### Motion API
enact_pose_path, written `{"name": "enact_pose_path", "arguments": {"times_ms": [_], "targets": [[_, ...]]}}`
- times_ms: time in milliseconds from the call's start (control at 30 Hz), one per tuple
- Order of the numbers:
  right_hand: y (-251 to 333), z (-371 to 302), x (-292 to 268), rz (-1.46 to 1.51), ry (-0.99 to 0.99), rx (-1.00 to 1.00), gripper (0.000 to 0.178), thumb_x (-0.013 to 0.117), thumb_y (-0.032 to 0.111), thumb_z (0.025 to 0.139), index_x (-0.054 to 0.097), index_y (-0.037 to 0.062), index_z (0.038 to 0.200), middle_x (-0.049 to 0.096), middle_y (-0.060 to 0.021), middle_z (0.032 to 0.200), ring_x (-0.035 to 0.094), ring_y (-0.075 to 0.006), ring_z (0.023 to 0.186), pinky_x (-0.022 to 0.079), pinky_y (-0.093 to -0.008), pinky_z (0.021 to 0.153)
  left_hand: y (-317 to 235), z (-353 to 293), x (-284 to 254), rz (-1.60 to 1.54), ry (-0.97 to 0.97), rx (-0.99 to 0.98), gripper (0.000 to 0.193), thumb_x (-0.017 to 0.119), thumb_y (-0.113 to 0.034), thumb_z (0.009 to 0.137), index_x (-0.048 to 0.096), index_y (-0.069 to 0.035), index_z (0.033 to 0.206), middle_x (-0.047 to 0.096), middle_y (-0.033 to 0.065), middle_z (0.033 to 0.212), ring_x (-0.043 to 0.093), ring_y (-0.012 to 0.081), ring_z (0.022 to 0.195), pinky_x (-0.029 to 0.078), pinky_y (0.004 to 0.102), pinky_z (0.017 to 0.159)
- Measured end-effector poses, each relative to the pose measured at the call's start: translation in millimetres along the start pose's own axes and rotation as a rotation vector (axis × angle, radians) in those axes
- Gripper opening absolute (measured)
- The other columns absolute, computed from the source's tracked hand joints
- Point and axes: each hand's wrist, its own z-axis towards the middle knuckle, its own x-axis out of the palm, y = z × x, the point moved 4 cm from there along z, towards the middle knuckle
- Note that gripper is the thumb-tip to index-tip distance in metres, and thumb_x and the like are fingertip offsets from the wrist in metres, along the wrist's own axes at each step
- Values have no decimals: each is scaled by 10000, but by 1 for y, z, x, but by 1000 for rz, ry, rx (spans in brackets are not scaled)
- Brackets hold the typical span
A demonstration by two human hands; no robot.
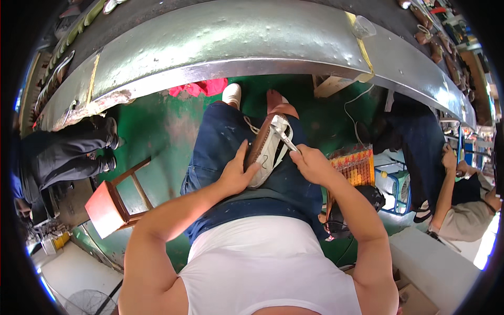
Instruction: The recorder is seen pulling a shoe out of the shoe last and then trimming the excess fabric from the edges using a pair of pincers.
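A brown shoe upper [259, 146] with stitching along its edge lies across my lap, its pale underside or lining [271, 151] turned up. My left hand [239, 173] is closed around its near left side, thumb and fingers on either edge. In my right hand [312, 164] is a shiny metal tool that looks like shoemaker's pincers [285, 137]. The tool's head rests against the right edge of the shoe's far part. Its jaws are too small to make out. A pale lace or cord hangs by the shoe's left side, and a brown strap-like piece [286, 110] is beyond it.
A long metal-covered bench [220, 39] curves across the far side, with shoes along its back. A wooden stool [108, 210] stands on the left, and a woven-backed chair [353, 164] on the right. People sit or stand at both sides. Red cloth [202, 87] lies under the bench.
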Motion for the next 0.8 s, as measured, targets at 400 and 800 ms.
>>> {"name": "enact_pose_path", "arguments": {"times_ms": [400,800], "targets": [[-46,-44,26,885,-236,139,419,422,360,1049,583,-26,1075,646,-71,852,630,-133,731,492,-283,682,-98,-7,-84,-123,-153,428,555,775,-16,777,493,-10,1255,668,168,1127,646,177,1033,520,324,886],[-13,-61,3,671,39,234,220,604,221,934,584,34,1049,585,-43,722,573,-142,631,480,-317,606,-25,38,-3,92,-46,358,480,712,-200,848,580,29,1249,657,206,1131,658,315,1021,505,362,898]]}}
